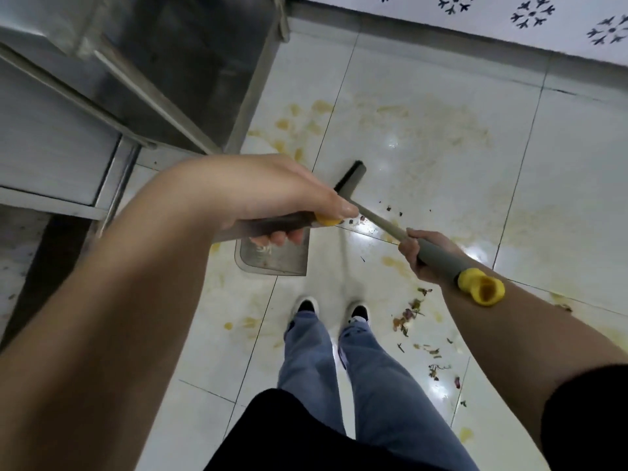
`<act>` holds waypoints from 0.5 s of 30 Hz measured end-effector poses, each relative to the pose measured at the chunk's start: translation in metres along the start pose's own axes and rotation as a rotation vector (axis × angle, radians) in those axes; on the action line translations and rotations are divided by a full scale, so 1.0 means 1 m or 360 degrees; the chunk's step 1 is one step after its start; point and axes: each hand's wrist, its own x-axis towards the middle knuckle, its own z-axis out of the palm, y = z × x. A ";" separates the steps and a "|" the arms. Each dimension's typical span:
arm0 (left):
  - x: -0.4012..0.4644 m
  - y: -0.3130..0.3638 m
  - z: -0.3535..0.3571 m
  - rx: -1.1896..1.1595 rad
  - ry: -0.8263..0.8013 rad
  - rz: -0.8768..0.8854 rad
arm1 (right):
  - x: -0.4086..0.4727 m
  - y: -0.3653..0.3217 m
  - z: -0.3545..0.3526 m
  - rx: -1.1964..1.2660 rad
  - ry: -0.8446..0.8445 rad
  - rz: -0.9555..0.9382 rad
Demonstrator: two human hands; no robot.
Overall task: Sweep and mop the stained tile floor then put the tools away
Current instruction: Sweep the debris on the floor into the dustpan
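Both hands are busy: the left hand is wrapped around the dustpan handle, fingers curled under it, and the right hand grips the grey sleeve of the broom handle just below its yellow end cap.

Progress-wise I'd say the sweeping is only partly done. The dustpan sits on the tile floor just ahead of the shoes with a few bits already in it, and the dark broom head is down on the tile past it. But a trail of dried leafy scraps lies to the right of the feet, with some crumbs by the broom stick.

The floor itself looks rough, with yellow-brown splotches and a big smeared patch near the wall. Mopping clearly isn't done, and no mop is in view. A steel cabinet stands at the left.
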 end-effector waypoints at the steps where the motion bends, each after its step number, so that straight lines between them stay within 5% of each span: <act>1: 0.001 0.003 0.000 0.0017 -0.0013 -0.0007 | -0.006 0.004 -0.012 0.0033 0.0012 0.0005; 9: -0.002 0.001 -0.015 -0.0001 -0.0018 0.0057 | -0.070 0.074 -0.110 0.0393 0.0247 -0.0155; 15: 0.001 0.003 -0.022 0.0095 -0.0054 0.0075 | -0.101 0.101 -0.092 0.0346 0.0452 -0.0275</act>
